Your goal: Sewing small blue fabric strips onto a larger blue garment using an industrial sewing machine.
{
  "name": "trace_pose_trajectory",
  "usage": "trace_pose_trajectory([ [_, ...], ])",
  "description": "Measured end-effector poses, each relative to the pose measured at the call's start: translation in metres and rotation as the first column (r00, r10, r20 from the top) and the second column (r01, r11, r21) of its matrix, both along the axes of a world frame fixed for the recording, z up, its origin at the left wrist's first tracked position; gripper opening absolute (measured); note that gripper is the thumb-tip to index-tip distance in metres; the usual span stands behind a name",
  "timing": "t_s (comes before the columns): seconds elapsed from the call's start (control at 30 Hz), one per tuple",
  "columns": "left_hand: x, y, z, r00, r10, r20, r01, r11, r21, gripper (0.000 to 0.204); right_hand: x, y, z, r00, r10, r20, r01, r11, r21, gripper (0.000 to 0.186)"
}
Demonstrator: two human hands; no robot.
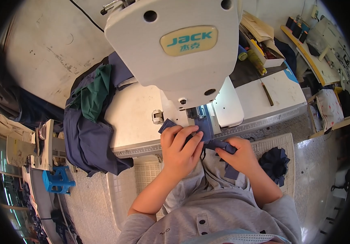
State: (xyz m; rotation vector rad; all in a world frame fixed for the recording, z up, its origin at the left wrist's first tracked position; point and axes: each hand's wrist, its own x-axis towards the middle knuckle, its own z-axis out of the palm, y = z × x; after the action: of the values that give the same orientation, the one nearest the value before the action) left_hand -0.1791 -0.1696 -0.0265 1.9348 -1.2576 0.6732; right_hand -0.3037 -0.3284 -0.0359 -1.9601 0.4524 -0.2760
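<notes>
- Head view, nearest first: a loose end of dark blue cloth hangs by the lap below the right hand; I'd worry that a knee could snag it and tug the work askew.
- Right beside it, that hand's thumb and forefinger pinch a folded dark blue strip; a hard pull, or a slipping fold, could skew the edge. Whether the strip is joined to the piece under the machine, I can't tell.
- Left hand lies over the dark blue workpiece, fingers slightly parted and bent; whether they pinch anything underneath is hidden from me.
- That workpiece runs from the hands to beneath the presser foot. Those left fingertips sit just in front of the foot, so a sudden start could catch one, or a bunched layer could be stitched in. The needle itself I can't make out.
- Along the left of the worktop, a navy garment droops over the edge; its own weight could drag it down, taking the green cloth on top with it.
- Farther off to the right, a slim tool lies loose; shaking from the machine might make it roll.
</notes>
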Motion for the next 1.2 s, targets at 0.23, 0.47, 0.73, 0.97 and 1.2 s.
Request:
trace_pose_trajectory([
  [0.23,-0.001,-0.002,0.002,0.999,0.049,-0.011,-0.049,0.999,0.008,0.033,-0.008,0.011,0.059,0.988,-0.147,0.042,0.142,0.778,-0.612,0.023],
  [0.47,-0.003,-0.008,0.004,0.996,0.087,-0.028,-0.087,0.996,-0.001,0.027,0.008,0.009,0.031,0.834,-0.04,0.551,0.451,0.626,-0.637,0.041],
  [0.73,0.004,-0.019,0.002,0.998,0.024,0.049,-0.024,1.0,-0.013,0.034,0.022,0.004,0.01,0.842,-0.097,0.531,0.41,0.754,-0.513,0.038],
  [0.97,0.004,-0.022,0.005,0.997,0.053,0.059,-0.054,0.998,0.031,0.032,0.015,-0.011,0.007,0.831,0.078,0.551,0.307,0.762,-0.571,0.037],
  [1.2,0.006,-0.026,0.0,0.994,0.065,0.093,-0.066,0.998,0.007,0.031,0.012,-0.144,-0.053,0.721,-0.51,0.469,0.682,0.405,-0.609,0.029],
])
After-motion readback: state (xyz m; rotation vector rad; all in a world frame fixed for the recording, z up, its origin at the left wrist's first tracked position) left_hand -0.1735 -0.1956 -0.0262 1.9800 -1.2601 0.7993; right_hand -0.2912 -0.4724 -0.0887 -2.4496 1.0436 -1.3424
